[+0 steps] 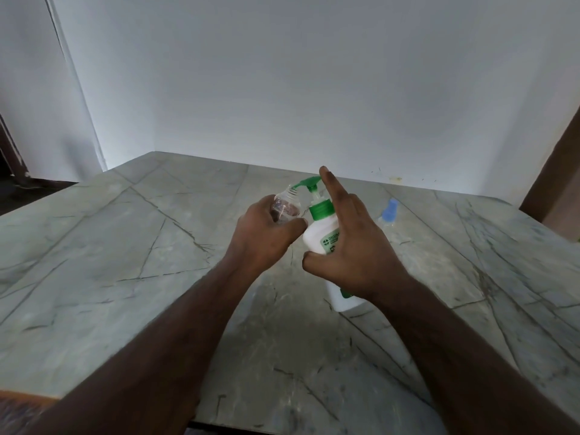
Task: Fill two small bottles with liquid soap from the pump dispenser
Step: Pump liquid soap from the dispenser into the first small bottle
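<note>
A white pump dispenser (317, 238) with a green pump head (309, 183) stands on the marble table (125, 246). My left hand (266, 238) grips a small clear bottle (287, 207), tilted, with its threaded mouth just under the green nozzle. My right hand (351, 243) lies against the dispenser's right side, thumb on the white body, fingers straight, the index fingertip up by the pump head. A second small bottle with a blue cap (389, 213) lies on the table to the right, apart from both hands.
A white wall rises right behind the table's far edge. Brown wooden frames stand at the far left (12, 158) and far right (552, 171). The table's near edge runs along the bottom of the view.
</note>
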`<state>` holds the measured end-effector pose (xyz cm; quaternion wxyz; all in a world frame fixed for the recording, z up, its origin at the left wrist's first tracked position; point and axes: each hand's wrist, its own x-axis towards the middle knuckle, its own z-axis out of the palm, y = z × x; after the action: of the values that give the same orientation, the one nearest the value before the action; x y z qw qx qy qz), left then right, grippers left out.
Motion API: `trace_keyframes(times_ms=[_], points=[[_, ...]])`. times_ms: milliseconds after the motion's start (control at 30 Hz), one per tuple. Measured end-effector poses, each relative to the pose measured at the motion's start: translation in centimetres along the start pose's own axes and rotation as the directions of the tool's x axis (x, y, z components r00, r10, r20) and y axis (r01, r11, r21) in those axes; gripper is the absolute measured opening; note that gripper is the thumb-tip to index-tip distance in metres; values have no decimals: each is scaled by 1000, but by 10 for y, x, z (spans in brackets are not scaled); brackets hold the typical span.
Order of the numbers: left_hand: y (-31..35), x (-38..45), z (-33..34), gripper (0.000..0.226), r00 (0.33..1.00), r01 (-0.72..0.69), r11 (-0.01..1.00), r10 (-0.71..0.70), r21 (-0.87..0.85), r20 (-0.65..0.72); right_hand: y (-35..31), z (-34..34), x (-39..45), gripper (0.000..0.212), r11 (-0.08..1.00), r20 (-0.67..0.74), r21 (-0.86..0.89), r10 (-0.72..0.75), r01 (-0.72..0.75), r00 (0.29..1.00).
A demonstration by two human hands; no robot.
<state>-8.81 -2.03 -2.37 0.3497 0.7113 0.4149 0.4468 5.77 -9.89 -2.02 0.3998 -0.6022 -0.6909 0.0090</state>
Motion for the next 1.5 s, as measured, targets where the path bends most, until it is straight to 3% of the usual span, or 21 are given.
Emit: trace_keyframes(times_ms=[200, 400, 1133, 1367, 1500], points=[[2, -1, -2, 27, 1000, -1, 1000, 1, -16, 11, 7, 7, 6, 118, 949, 64, 313, 30, -48, 998], [0, 4, -4, 38, 1000, 0, 999, -1, -44, -10, 10, 16, 20, 115, 907, 89, 420, 0, -38, 996], [-10, 13, 0, 31, 997, -68, 996, 69, 65, -20, 19, 29, 24, 105, 933, -48, 359, 7, 10, 999], [-9, 12, 0, 33, 997, -78, 996, 79, 45, -24, 17, 26, 25, 117, 936, 14, 351, -4, -1, 1000], [-11, 13, -2, 34, 996, -85, 995, 86, 48, -29, 17, 27, 27, 111, 947, 20, 322, -7, 0, 1000]])
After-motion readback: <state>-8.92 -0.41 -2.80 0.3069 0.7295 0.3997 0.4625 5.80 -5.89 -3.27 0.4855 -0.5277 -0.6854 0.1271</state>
